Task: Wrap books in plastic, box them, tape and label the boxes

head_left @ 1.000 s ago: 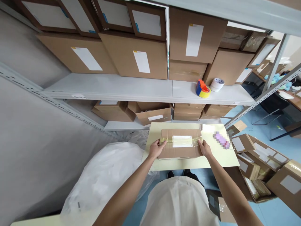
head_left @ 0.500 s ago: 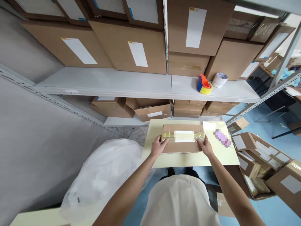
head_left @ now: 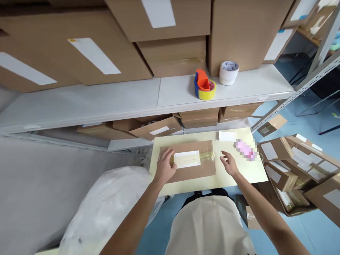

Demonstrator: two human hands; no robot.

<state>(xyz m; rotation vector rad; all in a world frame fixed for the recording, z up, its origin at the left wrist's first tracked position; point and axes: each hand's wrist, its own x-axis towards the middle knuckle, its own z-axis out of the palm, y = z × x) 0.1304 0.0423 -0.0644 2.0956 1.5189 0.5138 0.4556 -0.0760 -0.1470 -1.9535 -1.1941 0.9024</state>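
A flat cardboard box [head_left: 198,169] with a white label and a strip of clear tape lies on a small pale yellow table [head_left: 239,175]. My left hand [head_left: 164,166] rests on the box's left end, fingers spread flat over it. Just right of the box hovers my right hand [head_left: 228,163], fingers apart, holding nothing and not touching the box. A white card [head_left: 226,136] and a blurred pink object [head_left: 244,150] lie on the table's far right part.
A grey shelf [head_left: 106,102] ahead carries a tape dispenser [head_left: 204,85], a white tape roll [head_left: 228,72] and large cardboard boxes [head_left: 79,60]. More boxes sit under the shelf and on the blue floor at right [head_left: 294,166]. A white plastic bag [head_left: 106,209] bulges at my left.
Both hands gripped the box's ends before. My right hand has let go and pulled away to the right; my left hand now lies on top. The view has shifted left and downward.
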